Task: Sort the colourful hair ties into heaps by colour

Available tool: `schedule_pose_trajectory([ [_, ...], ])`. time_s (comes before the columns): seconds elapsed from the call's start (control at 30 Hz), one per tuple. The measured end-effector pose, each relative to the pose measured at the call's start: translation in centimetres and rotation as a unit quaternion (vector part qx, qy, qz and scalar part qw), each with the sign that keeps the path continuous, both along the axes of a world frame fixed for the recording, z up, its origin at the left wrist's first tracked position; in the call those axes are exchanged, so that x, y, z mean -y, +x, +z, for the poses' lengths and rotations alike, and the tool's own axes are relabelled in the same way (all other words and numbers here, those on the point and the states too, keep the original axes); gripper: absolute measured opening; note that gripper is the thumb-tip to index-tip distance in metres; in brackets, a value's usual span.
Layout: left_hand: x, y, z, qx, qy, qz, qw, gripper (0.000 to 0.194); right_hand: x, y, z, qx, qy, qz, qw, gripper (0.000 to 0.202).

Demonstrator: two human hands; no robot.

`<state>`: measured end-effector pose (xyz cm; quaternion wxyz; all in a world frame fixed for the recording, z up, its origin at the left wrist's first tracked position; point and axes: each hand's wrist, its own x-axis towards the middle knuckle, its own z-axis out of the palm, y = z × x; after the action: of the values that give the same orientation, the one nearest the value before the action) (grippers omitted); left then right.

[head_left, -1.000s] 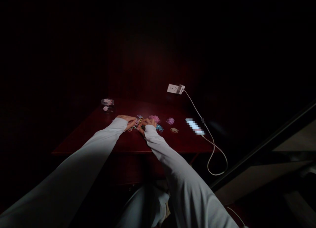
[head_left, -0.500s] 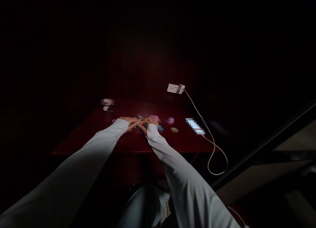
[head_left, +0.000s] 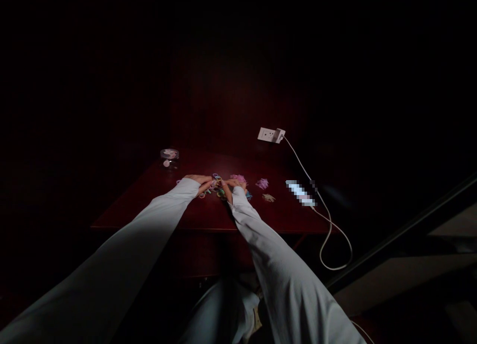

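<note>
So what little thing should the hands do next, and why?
Perhaps the right hand should carry one of the jumbled bands beside it to a matching pile, because the pink pile and purple pile each look one colour.

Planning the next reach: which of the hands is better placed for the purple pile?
Likely the right hand: it is clearly nearer the purple pile, while the left hand is farther off, with the right between them.

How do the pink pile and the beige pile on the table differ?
The pink pile looks larger; the beige pile is smaller. The pink pile lies just beyond the right hand; the beige pile lies apart from it, fully in view. Both rest on the dark red table.
</note>
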<state>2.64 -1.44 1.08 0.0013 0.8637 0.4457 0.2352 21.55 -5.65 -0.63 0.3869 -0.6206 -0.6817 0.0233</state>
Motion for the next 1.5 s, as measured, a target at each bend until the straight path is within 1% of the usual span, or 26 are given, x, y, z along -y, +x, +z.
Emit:
schedule_pose_trajectory([
  [0.1,0.0,0.1,0.1,0.008,0.005,-0.014,1.0,0.034,-0.3,0.1,-0.1,0.031,-0.003,-0.001,1.0,0.032],
  [0.17,0.0,0.1,0.0,0.01,0.006,-0.013,1.0,0.035,-0.4,0.1,-0.1,0.043,-0.013,0.004,0.999,0.029],
  [0.27,-0.2,0.1,-0.2,0.01,0.003,-0.005,1.0,0.035,-0.4,0.0,0.0,0.029,-0.025,0.008,0.999,0.026],
  [0.37,-0.4,0.0,-0.5,0.006,-0.001,-0.019,1.0,0.035,-0.3,0.0,0.1,0.008,-0.018,0.013,1.0,0.024],
  [0.43,-0.5,0.0,-0.6,0.013,0.01,-0.025,1.0,0.037,0.0,0.2,0.2,0.009,-0.002,-0.001,1.0,0.025],
  [0.5,-0.5,0.0,-0.6,0.024,0.027,-0.021,0.999,0.04,0.4,0.9,0.6,0.018,0.013,-0.036,0.999,0.026],
  [0.6,-0.2,0.0,-0.5,0.021,0.038,0.004,0.999,0.039,1.4,3.7,1.5,0.048,0.044,-0.114,0.991,0.025],
  [0.7,0.2,0.0,-0.1,0.012,0.034,0.005,0.999,0.039,2.7,8.0,2.4,0.094,0.073,-0.19,0.975,0.026],
  [0.77,0.6,-0.1,0.2,0.019,0.03,-0.011,0.999,0.04,3.5,11.1,2.7,0.11,0.053,-0.242,0.962,0.026],
  [0.83,0.8,-0.2,0.5,0.025,0.025,-0.021,0.999,0.04,4.0,13.6,2.8,0.129,0.033,-0.279,0.951,0.028],
  [0.93,0.8,-0.2,0.6,0.023,0.021,-0.029,0.999,0.042,4.5,15.6,2.4,0.158,0.011,-0.303,0.94,0.031],
  [1.0,0.7,-0.3,0.5,0.023,0.021,-0.029,0.999,0.043,4.7,16.0,2.1,0.18,-0.001,-0.296,0.938,0.032],
  [1.13,0.1,-0.3,0.0,0.028,0.02,-0.029,0.999,0.042,4.8,15.7,1.7,0.222,-0.013,-0.254,0.941,0.032],
  [1.17,0.0,-0.2,-0.2,0.029,0.019,-0.024,0.999,0.042,4.8,15.6,1.7,0.225,-0.01,-0.252,0.941,0.032],
  [1.23,-0.3,0.0,-0.4,0.026,0.017,-0.002,1.0,0.041,4.7,15.4,1.7,0.219,0.0,-0.261,0.94,0.034],
  [1.3,-0.5,0.2,-0.5,0.022,0.016,0.026,0.999,0.04,4.6,14.8,1.9,0.218,0.012,-0.25,0.943,0.034],
  [1.33,-0.6,0.2,-0.5,0.022,0.018,0.036,0.999,0.04,4.6,14.4,1.9,0.223,0.018,-0.23,0.947,0.033],
  [1.4,-0.6,0.2,-0.4,0.027,0.024,0.043,0.998,0.039,4.5,13.0,1.9,0.24,0.025,-0.169,0.956,0.033],
  [1.5,-0.4,0.0,0.0,0.053,0.045,0.061,0.996,0.042,4.2,9.7,1.6,0.261,0.02,-0.073,0.962,0.033],
])
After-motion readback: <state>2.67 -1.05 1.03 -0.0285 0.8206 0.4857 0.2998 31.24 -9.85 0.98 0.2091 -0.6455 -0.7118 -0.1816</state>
